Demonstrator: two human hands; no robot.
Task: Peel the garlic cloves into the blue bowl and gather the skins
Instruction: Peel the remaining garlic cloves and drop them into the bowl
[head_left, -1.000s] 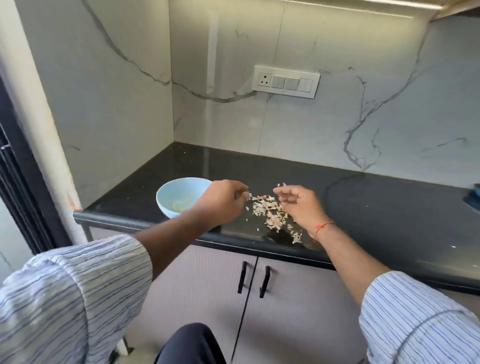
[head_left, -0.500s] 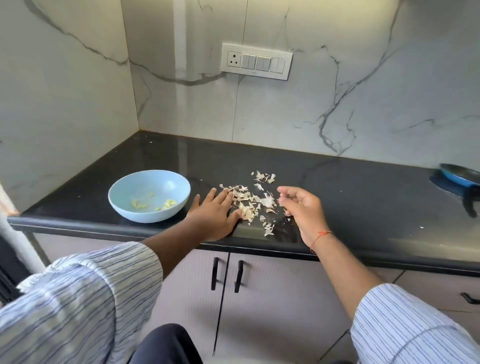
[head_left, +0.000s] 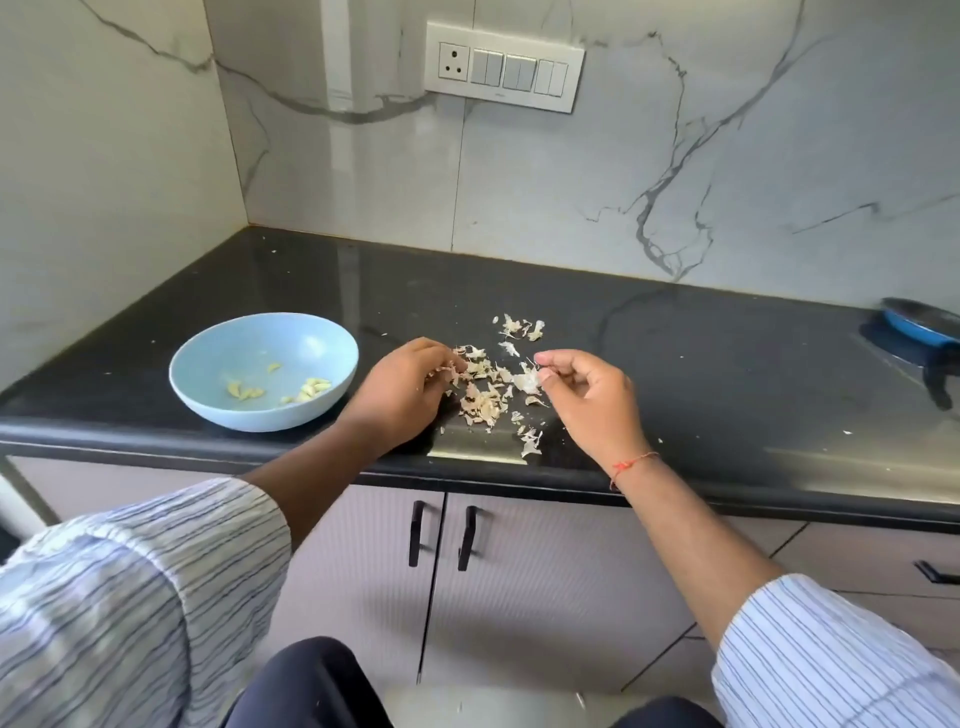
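A light blue bowl (head_left: 208, 358) stands on the black counter at the left, with several peeled garlic cloves (head_left: 310, 387) in it. To its right lies a loose heap of papery garlic skins (head_left: 485, 402), and a smaller clump (head_left: 522, 328) sits a little farther back. My left hand (head_left: 402, 389) rests at the heap's left side, fingers curled around some skins. My right hand (head_left: 592, 400) is at the heap's right side and pinches a pale skin (head_left: 527, 382) between thumb and fingertips.
The black counter (head_left: 701, 374) ends in a front edge above grey cupboard doors with black handles (head_left: 415, 532). A blue pan (head_left: 919, 325) sits at the far right. Marble walls close the back and left, and a switch plate (head_left: 501, 66) hangs on the back wall.
My left hand lay flat on the counter beside the heap; now its fingers curl into the skins. My right hand has lifted a skin. The camera has tilted further down.
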